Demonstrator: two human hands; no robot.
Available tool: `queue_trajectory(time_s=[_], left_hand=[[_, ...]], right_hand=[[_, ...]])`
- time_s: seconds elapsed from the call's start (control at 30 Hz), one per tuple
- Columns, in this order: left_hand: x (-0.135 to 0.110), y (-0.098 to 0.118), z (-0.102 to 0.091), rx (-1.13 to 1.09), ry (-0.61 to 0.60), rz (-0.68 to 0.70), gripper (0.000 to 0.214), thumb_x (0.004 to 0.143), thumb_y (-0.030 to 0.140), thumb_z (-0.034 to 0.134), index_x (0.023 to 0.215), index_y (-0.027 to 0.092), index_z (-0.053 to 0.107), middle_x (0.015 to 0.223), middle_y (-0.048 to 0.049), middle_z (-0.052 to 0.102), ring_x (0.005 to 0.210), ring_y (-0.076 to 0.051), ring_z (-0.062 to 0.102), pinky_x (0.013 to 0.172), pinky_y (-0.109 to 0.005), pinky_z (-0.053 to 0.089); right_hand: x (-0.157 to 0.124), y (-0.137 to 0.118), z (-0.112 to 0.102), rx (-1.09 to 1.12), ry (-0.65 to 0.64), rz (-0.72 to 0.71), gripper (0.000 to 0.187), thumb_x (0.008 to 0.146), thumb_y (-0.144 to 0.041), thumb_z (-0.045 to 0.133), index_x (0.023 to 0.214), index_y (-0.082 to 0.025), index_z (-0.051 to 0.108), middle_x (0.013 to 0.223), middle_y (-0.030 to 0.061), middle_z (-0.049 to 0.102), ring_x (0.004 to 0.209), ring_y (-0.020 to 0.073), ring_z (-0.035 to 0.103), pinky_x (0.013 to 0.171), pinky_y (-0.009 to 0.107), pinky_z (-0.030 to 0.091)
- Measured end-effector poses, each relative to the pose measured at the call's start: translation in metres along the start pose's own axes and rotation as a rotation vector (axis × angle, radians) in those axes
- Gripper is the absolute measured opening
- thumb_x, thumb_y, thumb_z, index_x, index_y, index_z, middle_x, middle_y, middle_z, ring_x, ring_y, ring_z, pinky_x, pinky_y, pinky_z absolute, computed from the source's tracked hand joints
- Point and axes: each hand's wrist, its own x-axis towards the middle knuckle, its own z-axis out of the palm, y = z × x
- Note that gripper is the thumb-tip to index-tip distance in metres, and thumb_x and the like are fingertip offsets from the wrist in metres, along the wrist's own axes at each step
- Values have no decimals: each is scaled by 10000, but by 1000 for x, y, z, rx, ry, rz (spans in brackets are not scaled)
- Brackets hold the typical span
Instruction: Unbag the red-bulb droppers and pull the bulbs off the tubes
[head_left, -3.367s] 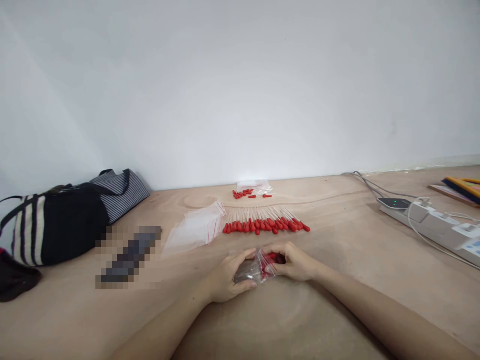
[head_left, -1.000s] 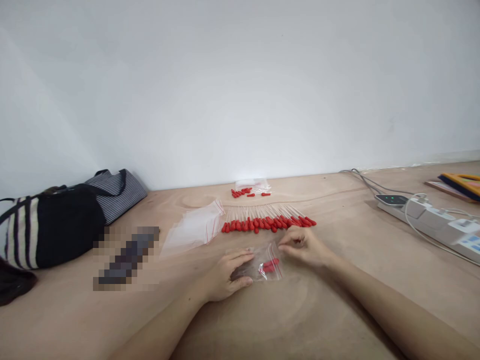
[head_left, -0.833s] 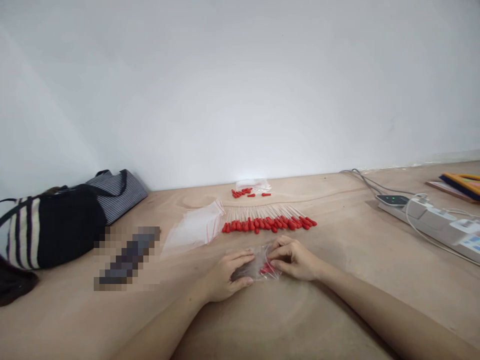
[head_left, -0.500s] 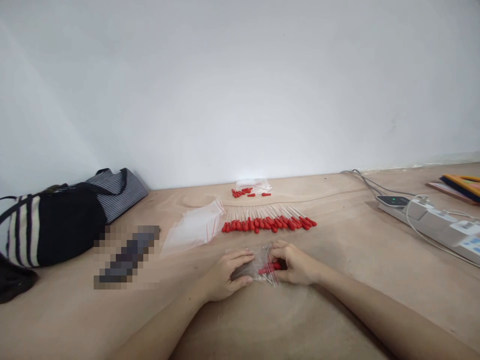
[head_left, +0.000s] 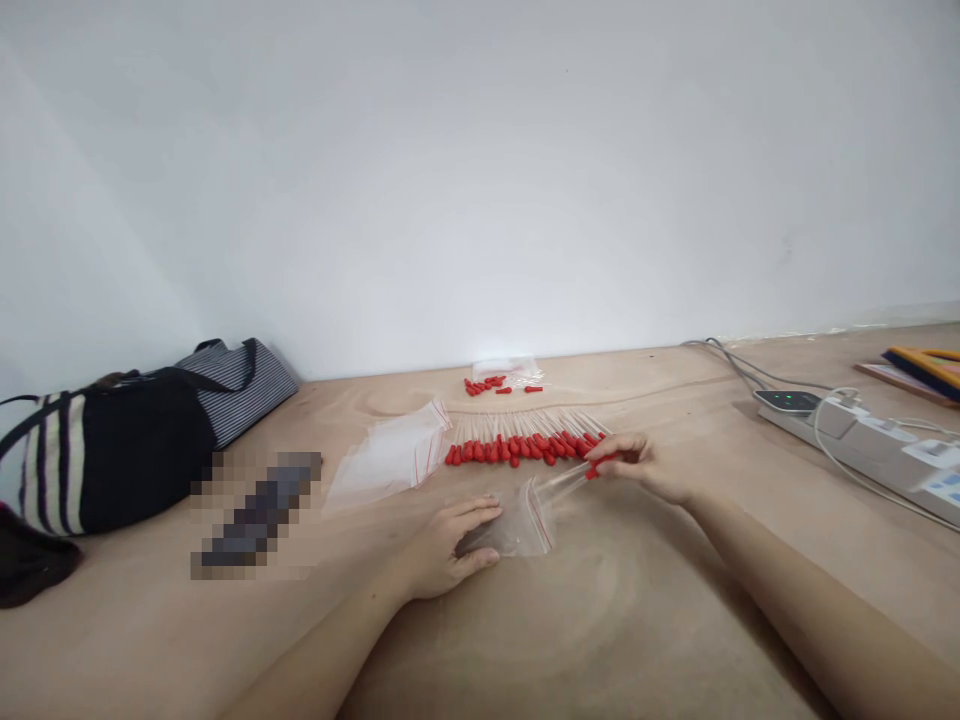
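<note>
A clear zip bag [head_left: 516,532] with a red seal line lies flat at the front, its mouth facing right. My left hand [head_left: 448,548] rests on the bag's left end, fingers at the top edge and thumb at the bottom, keeping hold of it. My right hand [head_left: 654,468] grips red-bulbed glass droppers [head_left: 568,484] by their bulbs, just right of the bag's mouth; their exact number is hidden. The tubes point left towards the mouth. Behind lies a row of droppers [head_left: 514,450], red bulbs towards me, and my right fingertips reach its right end.
A fan of zip bags [head_left: 390,450] lies left of the row. Loose red bulbs [head_left: 484,384] and small tubes lie near the wall. Bags [head_left: 142,455] and a blurred dark object [head_left: 259,515] are on the left; a power strip [head_left: 862,445] with cables is on the right.
My right hand has moved right and away from me, drawing the droppers out of the zip bag. The bag now looks flatter; my left hand has stayed on it.
</note>
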Motion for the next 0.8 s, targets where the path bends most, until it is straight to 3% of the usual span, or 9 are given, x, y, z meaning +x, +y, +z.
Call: queue_trajectory(time_s=[0.17,0.23,0.33,0.43,0.67,0.8], left_hand=[[0,1,-1,21,-1,-15,465,784,379,511,1219,226,455,1313,-58,423,1212,-216,371,1006,-402,308],[0,1,-1,30,-10,-20,465,787,372,507,1223,221,450,1319,-60,415,1219,-215,361,1011,-403,301],[-1,1,-2,32,-12,-18,461,790,372,503,1223,224,450,1315,-62,420,1216,-221,366,1005,-414,308],[-1,0,-2,38,-14,-16,462,793,375,498,1225,221,447,1314,-66,420,1216,-220,366,1003,-416,311],[-1,-1,0,39,-7,-12,456,793,369,501,1220,218,453,1309,-72,426,1214,-216,369,1002,-416,311],[-2,-3,-2,60,23,3,443,779,383,515,1194,232,482,1302,-73,428,1211,-238,363,981,-432,325]], right_hand=[[9,14,-33,194,514,40,336,550,-333,721,820,-143,655,690,45,672,641,149,621,637,268,501],[12,20,-32,155,670,40,346,556,-331,711,839,-141,650,710,55,674,661,159,625,617,259,502],[17,27,-22,-2,789,51,378,584,-355,672,881,-122,647,731,76,674,664,182,626,568,264,492],[21,34,-12,-243,806,43,404,620,-408,612,901,-121,652,787,84,675,681,188,618,594,281,480],[20,35,-6,-857,659,-20,341,705,-464,509,863,-215,681,841,67,667,783,214,593,709,339,422],[17,33,-3,-1021,651,-8,333,706,-503,511,848,-254,679,817,52,662,834,249,572,727,384,378]])
